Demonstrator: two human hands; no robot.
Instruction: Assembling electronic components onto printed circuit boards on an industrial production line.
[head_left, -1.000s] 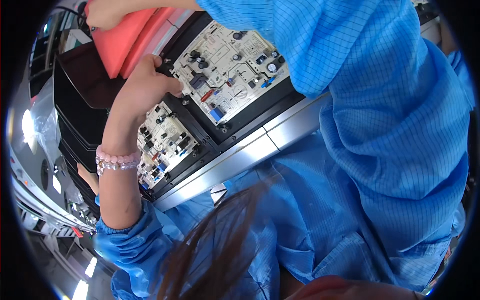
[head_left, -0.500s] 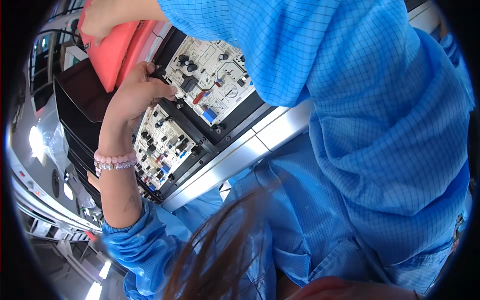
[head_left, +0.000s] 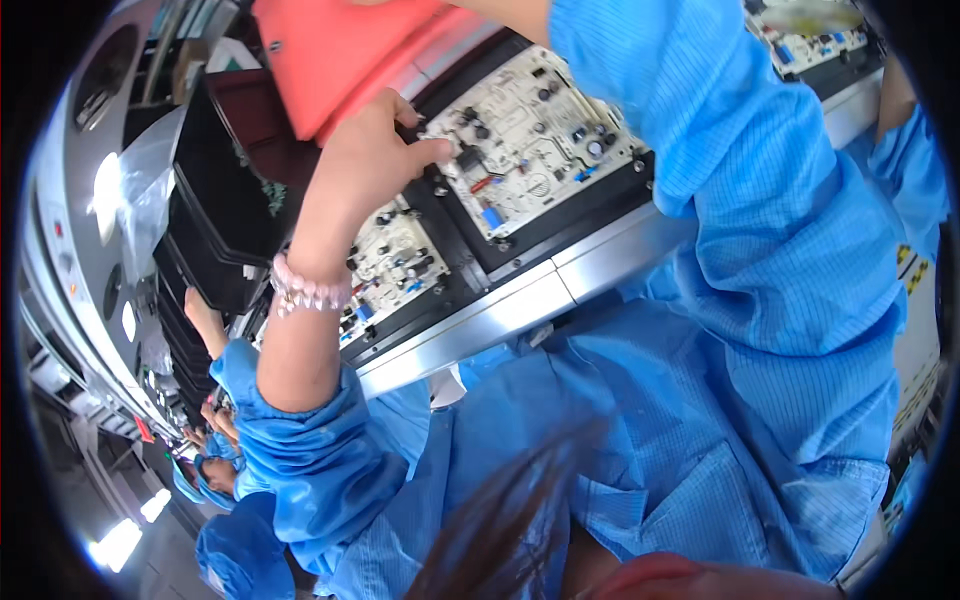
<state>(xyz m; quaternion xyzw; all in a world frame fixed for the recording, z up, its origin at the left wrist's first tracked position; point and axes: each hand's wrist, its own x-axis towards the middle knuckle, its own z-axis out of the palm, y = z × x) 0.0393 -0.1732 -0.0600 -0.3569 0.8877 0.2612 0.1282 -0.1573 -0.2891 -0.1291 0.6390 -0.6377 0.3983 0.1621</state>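
A white circuit board (head_left: 540, 185) with black, blue and red components lies in a black carrier frame (head_left: 575, 220). My left hand (head_left: 365, 155), with pink bead bracelets (head_left: 312, 290) at the wrist, is at the board's left edge. Its thumb and forefinger are apart there, and I see nothing held between them; its other fingers are hidden. My right arm (head_left: 690, 120), in a blue sleeve, reaches across the board to the top. Only a sliver of the right hand shows at the upper edge, over a red bin (head_left: 350, 60), so its fingers are hidden.
Another populated circuit board (head_left: 400, 255) sits left of the first, partly behind my left wrist. A metal rail (head_left: 520, 300) runs along the near side. Black bins (head_left: 220, 215) and clear plastic (head_left: 150, 180) stand at left. Co-workers in blue are at lower left; another sleeve (head_left: 910, 165) is at right.
The view has shifted, so boards and bin appear farther right. My right hand, seen over the red bin before, is now almost wholly beyond the top edge. My left hand stays by the board's edge.
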